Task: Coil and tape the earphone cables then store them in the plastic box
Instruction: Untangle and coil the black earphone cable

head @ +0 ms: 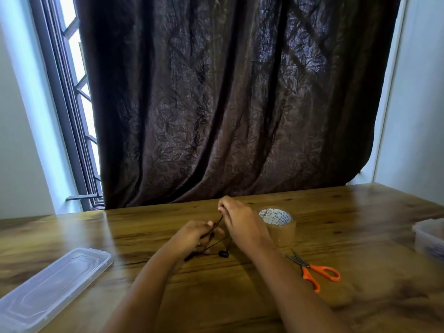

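A thin black earphone cable [217, 243] runs between my two hands above the middle of the wooden table [216, 284]. My left hand [192, 236] grips loops of the cable, and an earbud [223, 254] dangles just below it. My right hand [236, 218] pinches the cable's upper strand, held slightly higher and farther back. A roll of brown tape [280, 227] stands right behind my right wrist. The plastic box [430, 236] sits at the table's right edge, partly cut off by the frame.
The box's clear lid [52, 287] lies flat at the front left. Orange-handled scissors [312, 270] lie to the right of my right forearm. A dark curtain [228, 104] hangs behind the table's far edge, with a window to its left.
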A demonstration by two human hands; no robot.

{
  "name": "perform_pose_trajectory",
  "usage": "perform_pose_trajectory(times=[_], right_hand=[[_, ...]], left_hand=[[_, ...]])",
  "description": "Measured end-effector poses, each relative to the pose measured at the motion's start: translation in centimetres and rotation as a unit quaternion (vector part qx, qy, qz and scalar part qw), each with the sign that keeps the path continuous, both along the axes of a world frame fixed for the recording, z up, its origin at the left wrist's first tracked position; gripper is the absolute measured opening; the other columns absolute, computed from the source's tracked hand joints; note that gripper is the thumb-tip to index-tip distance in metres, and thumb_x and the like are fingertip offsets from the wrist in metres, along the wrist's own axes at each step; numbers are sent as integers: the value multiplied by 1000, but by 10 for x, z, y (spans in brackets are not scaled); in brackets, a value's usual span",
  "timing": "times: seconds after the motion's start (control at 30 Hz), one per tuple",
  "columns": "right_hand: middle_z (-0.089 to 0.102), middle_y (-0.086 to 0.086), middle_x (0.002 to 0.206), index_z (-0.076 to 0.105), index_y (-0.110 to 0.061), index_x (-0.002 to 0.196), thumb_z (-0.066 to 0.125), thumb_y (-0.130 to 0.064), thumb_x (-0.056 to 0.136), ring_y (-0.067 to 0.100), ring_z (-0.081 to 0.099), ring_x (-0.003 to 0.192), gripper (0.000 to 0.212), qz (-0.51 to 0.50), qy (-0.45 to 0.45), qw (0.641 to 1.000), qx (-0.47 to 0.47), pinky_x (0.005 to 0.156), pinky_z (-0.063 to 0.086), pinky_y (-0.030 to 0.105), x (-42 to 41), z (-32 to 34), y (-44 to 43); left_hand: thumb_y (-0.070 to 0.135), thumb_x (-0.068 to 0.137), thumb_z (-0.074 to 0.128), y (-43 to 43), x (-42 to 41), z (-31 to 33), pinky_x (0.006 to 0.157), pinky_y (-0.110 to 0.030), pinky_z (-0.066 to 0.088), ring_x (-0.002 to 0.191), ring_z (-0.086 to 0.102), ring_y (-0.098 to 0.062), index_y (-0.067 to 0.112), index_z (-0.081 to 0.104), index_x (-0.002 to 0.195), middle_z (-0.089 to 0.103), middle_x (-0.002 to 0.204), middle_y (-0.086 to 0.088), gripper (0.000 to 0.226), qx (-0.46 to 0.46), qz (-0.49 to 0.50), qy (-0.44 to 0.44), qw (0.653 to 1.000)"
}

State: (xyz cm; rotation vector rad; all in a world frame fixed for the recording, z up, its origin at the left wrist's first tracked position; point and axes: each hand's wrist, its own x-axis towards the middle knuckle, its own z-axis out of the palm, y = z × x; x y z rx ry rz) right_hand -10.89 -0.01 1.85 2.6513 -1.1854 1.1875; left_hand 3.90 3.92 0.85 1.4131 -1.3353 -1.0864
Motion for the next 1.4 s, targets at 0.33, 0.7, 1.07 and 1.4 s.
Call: perform_pose_trajectory(times=[0.33,0.7,1.07,1.4], right_hand=[[62,-7,96,57,-25,98,39,-28,101,15,58,82,18,-34,-17,999,-8,65,47,33,2,-7,-6],[67,5,104,60,-24,106,38,-35,101,25,61,95,25,35,121,985,117,73,48,35,14,-11,8],[67,3,96,65,-23,95,46,-35,97,22,59,88,23,110,113,973,169,71,48,37,18,-7,12],[68,-6,106,64,-27,101,46,-35,98,18,60,97,20,102,93,989,59,65,39,29,9,2,10]], left_hand=[[23,87,45,18,8,16,91,-34,48,31,26,-7,-6,63,107,25,37,6,39,-9,-67,368,927],[24,101,38,4,15,14,85,-27,46,39,40,-4,4,51,132,43,47,7,39,-162,126,485,850],[18,104,29,-2,21,7,98,-34,43,102,64,-19,6,34,138,68,106,-7,36,-214,174,450,849],[22,104,30,-8,0,0,61,-35,44,63,56,-23,10,57,81,61,67,-10,37,-103,113,85,985]])
